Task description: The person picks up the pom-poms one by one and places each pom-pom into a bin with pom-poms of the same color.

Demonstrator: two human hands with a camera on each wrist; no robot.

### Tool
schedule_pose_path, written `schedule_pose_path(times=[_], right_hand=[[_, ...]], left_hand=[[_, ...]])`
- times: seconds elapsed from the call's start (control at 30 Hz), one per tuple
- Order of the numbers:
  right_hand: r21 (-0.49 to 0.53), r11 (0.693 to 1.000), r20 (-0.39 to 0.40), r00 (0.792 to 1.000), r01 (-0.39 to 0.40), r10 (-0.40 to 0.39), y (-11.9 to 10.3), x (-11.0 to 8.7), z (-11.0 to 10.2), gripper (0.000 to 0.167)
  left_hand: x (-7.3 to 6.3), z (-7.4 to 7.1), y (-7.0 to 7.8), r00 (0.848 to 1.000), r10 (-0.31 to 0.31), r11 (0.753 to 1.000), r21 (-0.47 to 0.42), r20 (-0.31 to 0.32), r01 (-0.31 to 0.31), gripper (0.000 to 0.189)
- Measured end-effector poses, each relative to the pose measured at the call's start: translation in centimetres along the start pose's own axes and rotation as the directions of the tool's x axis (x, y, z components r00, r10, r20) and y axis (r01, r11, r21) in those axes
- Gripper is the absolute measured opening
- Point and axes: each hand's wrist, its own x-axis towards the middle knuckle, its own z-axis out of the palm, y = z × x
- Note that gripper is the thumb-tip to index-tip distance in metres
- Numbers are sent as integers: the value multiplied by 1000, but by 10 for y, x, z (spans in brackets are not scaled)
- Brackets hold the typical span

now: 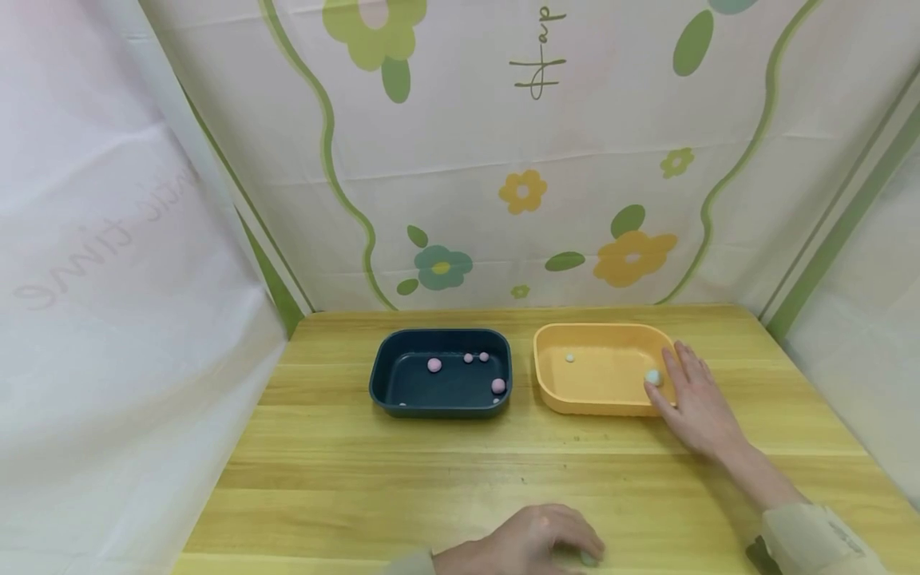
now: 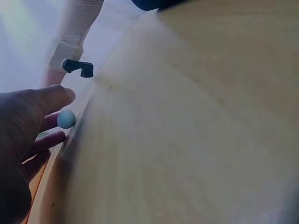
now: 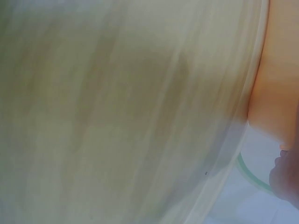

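My left hand (image 1: 528, 543) is low over the front of the table, slightly blurred, with its fingers loosely bent. A small pale green ball (image 2: 66, 119) sits between its thumb and fingers; the left wrist view shows a gap between thumb and ball. My right hand (image 1: 700, 403) rests on the right end of a yellow tray (image 1: 604, 407), fingers straight along the rim. In that tray a pale blue-green ball (image 1: 652, 377) lies close by the right thumb, and a smaller pale ball (image 1: 570, 358) lies toward the back left.
Left of the yellow tray stands a dark blue tray (image 1: 446, 412). Several pink balls, among them a larger pink ball (image 1: 434, 365), lie in it, with tiny pale balls near its front wall. A flower-printed cloth (image 1: 460, 160) hangs behind the wooden table (image 1: 359, 479).
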Motion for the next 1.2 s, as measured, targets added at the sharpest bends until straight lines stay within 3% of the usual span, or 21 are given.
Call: schedule_pose_path(times=[0.23,0.5,0.73,0.9,0.97,1.07,1.2], right_hand=[[3,1000,0,1000,-5,5,-1,0,0,79],[8,1000,3,1000,-7,7,1,-1,1,80],[2,1000,7,1000,-7,7,0,0,0,80],[3,1000,7,1000,-7,7,-1,0,0,79],[6,1000,7,1000,-8,8,-1,0,0,79],[11,1000,9,1000,-8,8,-1,0,0,80],[13,1000,14,1000,-11,11,0,0,0,80]], left_hand=[[-3,3,-2,996,-14,1000,-27,-83,12,24],[-6,6,-8,969,92,995,70,-230,-77,15],[-6,9,-12,959,115,987,136,-261,-81,15],[-6,8,-12,953,118,992,78,-280,-100,12],[-5,6,-11,942,152,987,89,-300,-131,11],[-2,0,-9,914,227,969,176,-337,-175,12],[2,-11,-3,881,278,950,248,-383,-191,15]])
